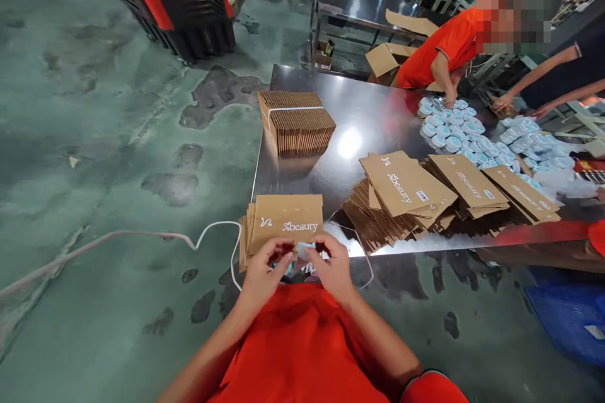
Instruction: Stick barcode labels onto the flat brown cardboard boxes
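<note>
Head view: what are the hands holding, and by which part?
Left hand and right hand pinch something small at the near edge of a brown corrugated cardboard stack; fingers hide it.

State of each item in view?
Left hand: fingers pinched at stack's near edge
Right hand: likewise, close to left
Printed cardboard stack: flat, at table edge
White cord: looped around stack, trailing over floor
Strapped cardboard bundle: tied
Loose cardboard piles: fanned, unstrapped
Round pale-blue containers: heaped
</note>
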`<state>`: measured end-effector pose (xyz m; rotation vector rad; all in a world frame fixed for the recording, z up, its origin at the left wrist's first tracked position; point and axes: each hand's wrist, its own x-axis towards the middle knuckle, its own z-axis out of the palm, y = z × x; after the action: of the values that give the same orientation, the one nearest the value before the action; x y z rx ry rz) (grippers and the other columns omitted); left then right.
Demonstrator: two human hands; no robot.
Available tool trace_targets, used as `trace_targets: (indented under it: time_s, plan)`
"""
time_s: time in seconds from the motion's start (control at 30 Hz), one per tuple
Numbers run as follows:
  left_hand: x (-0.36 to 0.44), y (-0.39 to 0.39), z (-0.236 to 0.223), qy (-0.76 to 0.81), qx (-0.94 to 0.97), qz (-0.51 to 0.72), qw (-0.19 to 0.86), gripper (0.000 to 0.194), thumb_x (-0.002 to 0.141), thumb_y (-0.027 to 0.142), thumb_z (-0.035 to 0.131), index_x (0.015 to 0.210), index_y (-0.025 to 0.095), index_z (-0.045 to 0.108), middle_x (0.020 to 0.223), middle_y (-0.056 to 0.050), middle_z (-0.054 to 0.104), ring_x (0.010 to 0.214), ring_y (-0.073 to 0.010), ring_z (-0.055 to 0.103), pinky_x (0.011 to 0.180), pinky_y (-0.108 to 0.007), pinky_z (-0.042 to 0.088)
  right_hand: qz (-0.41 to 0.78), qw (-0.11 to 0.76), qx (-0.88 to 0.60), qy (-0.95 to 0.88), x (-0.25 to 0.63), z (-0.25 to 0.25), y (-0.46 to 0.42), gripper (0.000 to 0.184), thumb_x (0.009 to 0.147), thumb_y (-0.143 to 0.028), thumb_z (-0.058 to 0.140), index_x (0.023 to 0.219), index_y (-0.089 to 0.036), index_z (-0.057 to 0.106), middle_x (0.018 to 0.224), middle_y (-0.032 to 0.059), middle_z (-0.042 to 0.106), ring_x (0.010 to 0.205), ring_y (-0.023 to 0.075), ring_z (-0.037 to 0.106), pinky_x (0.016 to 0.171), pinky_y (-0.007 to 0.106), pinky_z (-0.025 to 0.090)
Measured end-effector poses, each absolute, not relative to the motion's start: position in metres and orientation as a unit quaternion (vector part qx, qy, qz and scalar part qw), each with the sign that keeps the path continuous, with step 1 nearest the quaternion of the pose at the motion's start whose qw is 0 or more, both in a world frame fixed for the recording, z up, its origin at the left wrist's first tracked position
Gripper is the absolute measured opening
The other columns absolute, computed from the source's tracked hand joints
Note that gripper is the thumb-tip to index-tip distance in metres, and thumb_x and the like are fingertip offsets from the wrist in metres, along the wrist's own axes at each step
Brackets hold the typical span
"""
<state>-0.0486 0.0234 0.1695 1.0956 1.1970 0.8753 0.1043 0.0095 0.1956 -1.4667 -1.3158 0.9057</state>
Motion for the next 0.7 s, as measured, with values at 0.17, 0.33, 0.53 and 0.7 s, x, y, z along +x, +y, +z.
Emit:
trace_targets:
  time_s: [0.17, 0.33, 0.53, 0.7]
  plan:
    - [-0.045, 0.022, 0.156, 0.484, 0.539, 0.319, 0.611, 0.028, 0.068, 0.029, 0.065, 0.094, 0.019, 0.066, 0.075, -0.002, 0.066, 0.067, -0.0171, 0.061, 0.069, -0.029, 0.049, 0.357, 0.451, -0.584, -0.573, 0.102, 0.208, 0.003, 0.007, 0.08, -0.026, 0.06, 0.077, -0.022, 0.064, 0.072, 0.0003, 0.06, 0.062, 0.0123, 0.051, 0.058, 0.025, 0.042]
    - [-0.056, 0.02, 0.152, 0.447, 0.637, 0.291, 0.557, 0.014, 0.068, 0.021, 0.057, 0.062, 0.02, 0.069, 0.066, -0.002, 0.063, 0.068, -0.0179, 0.059, 0.066, -0.027, 0.045, 0.376, 0.445, -0.58, -0.569, 0.094, 0.203, -0.024, 0.015, 0.077, -0.029, 0.066, 0.09, -0.023, 0.065, 0.086, 0.0026, 0.063, 0.074, 0.0142, 0.056, 0.067, 0.026, 0.046]
    - [-0.079, -0.012, 0.126, 0.586, 0.527, 0.29, 0.544, 0.024, 0.069, 0.041, 0.066, 0.068, 0.017, 0.068, 0.066, -0.002, 0.066, 0.067, -0.0184, 0.059, 0.065, -0.029, 0.047, 0.452, 0.531, -0.671, -0.25, 0.093, 0.142, -0.084, 0.022, 0.075, -0.039, 0.064, 0.085, -0.019, 0.063, 0.081, 0.0023, 0.063, 0.073, 0.0141, 0.057, 0.06, 0.023, 0.045]
    - [-0.082, -0.051, 0.123, 0.596, 0.317, 0.353, 0.648, 0.029, 0.064, 0.042, 0.071, 0.072, 0.016, 0.062, 0.063, 0.002, 0.064, 0.055, -0.0124, 0.055, 0.057, -0.027, 0.048, 0.651, 0.447, -0.608, 0.09, 0.073, 0.061, -0.123, 0.019, 0.072, -0.033, 0.066, 0.072, -0.015, 0.06, 0.069, 0.0027, 0.062, 0.058, 0.0118, 0.055, 0.05, 0.021, 0.041]
